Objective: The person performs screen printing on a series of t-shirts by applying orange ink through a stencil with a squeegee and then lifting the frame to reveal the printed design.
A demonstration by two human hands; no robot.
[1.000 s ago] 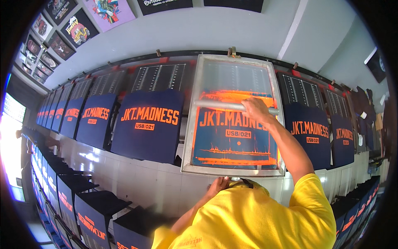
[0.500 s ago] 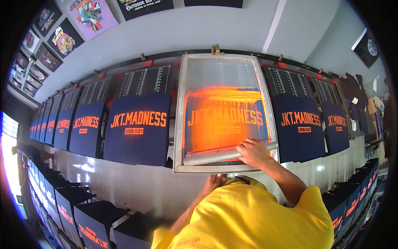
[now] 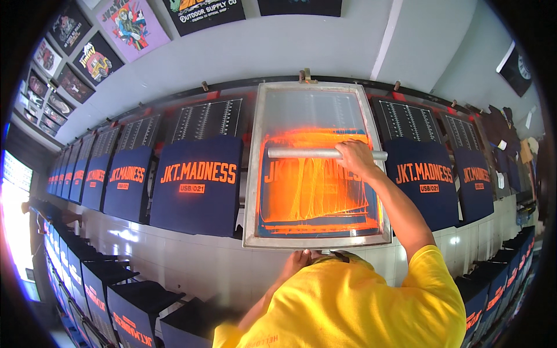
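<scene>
My right hand (image 3: 355, 155) grips the right part of a long silver squeegee (image 3: 301, 153). The squeegee lies crosswise over the far half of a metal-framed printing screen (image 3: 313, 242). Bright orange ink (image 3: 313, 197) is smeared in streaks over the mesh on the near side of the squeegee, and a band of ink lies beyond it. Dark blue fabric and lettering show through the mesh. Just below the screen's near edge is my left hand (image 3: 297, 259), its fingers curled; whatever they close on is hidden.
Dark blue shirt pieces with orange lettering (image 3: 197, 203) (image 3: 420, 197) lie on boards in a row either side of the screen. A second row of boards (image 3: 130, 307) stands behind me. A hinge clamp (image 3: 306, 75) sits at the screen's far edge, and printed shirts (image 3: 133, 26) hang on the wall.
My right hand has carried the squeegee from the screen's near end to its far half. Streaked ink now shows where the squeegee was. My left hand stays by the near edge.
</scene>
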